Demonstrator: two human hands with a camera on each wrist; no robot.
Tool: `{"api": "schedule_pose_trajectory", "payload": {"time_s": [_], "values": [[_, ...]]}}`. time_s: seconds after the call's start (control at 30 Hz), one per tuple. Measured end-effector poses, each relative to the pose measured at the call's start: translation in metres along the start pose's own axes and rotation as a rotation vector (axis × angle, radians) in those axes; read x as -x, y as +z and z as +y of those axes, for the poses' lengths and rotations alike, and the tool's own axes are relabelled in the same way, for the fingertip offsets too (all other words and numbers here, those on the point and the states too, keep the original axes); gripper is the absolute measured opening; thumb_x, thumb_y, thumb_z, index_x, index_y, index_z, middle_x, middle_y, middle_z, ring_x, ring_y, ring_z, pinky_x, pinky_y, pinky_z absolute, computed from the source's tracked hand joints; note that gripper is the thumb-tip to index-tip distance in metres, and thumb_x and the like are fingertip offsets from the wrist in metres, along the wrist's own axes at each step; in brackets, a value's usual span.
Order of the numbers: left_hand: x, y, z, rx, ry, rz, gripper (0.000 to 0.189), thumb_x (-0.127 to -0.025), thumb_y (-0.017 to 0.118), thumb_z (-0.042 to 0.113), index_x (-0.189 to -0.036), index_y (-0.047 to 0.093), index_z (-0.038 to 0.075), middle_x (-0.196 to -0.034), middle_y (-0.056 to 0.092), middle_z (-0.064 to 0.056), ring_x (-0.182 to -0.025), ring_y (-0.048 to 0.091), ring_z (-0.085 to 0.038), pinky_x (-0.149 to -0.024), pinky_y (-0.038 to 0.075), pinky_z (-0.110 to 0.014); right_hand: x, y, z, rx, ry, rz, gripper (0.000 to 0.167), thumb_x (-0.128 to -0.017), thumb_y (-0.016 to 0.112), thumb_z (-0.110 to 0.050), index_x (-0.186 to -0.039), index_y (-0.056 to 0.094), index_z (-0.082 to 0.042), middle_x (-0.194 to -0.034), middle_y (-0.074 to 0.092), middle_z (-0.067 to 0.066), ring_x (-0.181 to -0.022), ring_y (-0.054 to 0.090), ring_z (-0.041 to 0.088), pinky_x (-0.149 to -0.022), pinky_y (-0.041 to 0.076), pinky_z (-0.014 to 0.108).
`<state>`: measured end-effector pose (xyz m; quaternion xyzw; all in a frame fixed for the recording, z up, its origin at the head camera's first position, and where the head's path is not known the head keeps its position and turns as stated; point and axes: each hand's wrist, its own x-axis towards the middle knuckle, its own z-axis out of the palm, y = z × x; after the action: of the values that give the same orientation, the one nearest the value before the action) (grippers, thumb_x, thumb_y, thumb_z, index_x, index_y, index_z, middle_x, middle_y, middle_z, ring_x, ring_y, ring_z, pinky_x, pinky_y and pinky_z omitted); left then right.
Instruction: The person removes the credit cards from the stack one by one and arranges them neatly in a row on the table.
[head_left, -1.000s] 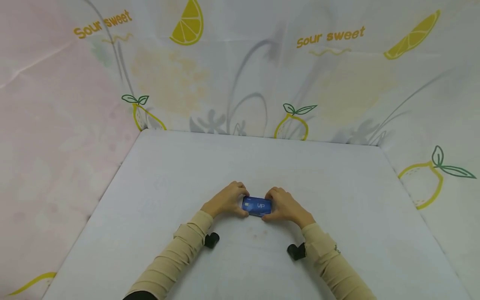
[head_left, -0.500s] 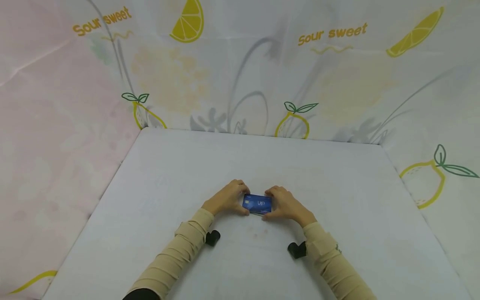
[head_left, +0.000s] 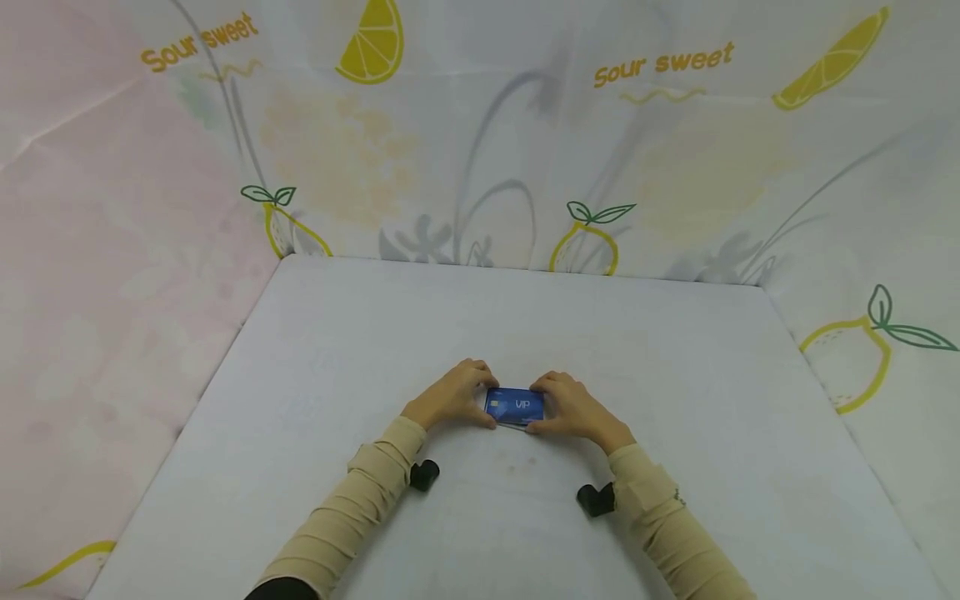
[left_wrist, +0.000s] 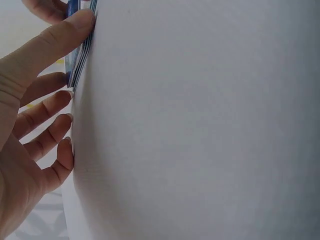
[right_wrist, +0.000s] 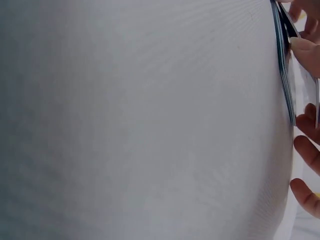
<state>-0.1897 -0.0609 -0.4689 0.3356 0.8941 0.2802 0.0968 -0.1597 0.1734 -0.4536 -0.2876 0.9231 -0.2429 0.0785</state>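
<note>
and here's the blue vip card on a stack of cards on the white desk, its right end standing clear of those beneath! left hand, grip pinching the stack's left end; right hand, grip clamped on the raised card.

The card looks smooth plastic, the tabletop matt.

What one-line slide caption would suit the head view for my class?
A blue VIP card held between the left hand and right hand over a white table.
</note>
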Motion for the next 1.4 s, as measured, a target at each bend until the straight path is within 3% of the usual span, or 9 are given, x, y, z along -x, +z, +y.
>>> {"api": "schedule_pose_trajectory", "payload": {"time_s": [0.23,0.47,0.7,1.4], "values": [[-0.0027,-0.0013,0.0009,0.008,-0.038,-0.041,0.057,-0.063,0.087,0.027,-0.109,0.068,-0.001,-0.102,0.060,-0.008,-0.099,0.053,-0.022,-0.093,0.043,-0.036,0.0015,-0.0006,0.0005,0.002,0.002,-0.010,0.059,-0.071,0.080,-0.033,-0.113,0.061,0.004,-0.113,0.059,0.016,-0.107,0.053,0.034,-0.088,0.041,0.056],[-0.0030,-0.0009,0.0002,0.007,-0.022,-0.026,0.054,-0.062,0.086,0.027,-0.106,0.068,0.001,-0.098,0.059,-0.006,-0.095,0.053,-0.019,-0.089,0.044,-0.035,0.0013,0.0041,0.0077,-0.028,-0.060,0.042,0.059,-0.072,0.079,-0.038,-0.110,0.063,0.004,-0.107,0.061,0.015,-0.103,0.055,0.032,-0.088,0.041,0.055],[-0.0029,-0.0051,0.0017,0.030,-0.027,-0.031,0.054,-0.062,0.086,0.027,-0.106,0.068,0.002,-0.098,0.060,-0.006,-0.093,0.053,-0.019,-0.086,0.044,-0.036,0.0009,-0.0007,0.0030,-0.018,0.005,-0.003,0.059,-0.070,0.080,-0.035,-0.113,0.062,0.003,-0.112,0.061,0.015,-0.107,0.054,0.032,-0.092,0.039,0.055],[-0.0003,-0.0057,-0.0005,0.048,-0.011,-0.014,0.052,-0.063,0.084,0.028,-0.105,0.068,0.002,-0.096,0.060,-0.004,-0.090,0.053,-0.019,-0.081,0.045,-0.034,-0.0009,-0.0030,-0.0002,-0.030,-0.001,-0.005,0.057,-0.069,0.081,-0.034,-0.110,0.063,0.002,-0.108,0.062,0.014,-0.105,0.054,0.033,-0.091,0.040,0.054]]}}
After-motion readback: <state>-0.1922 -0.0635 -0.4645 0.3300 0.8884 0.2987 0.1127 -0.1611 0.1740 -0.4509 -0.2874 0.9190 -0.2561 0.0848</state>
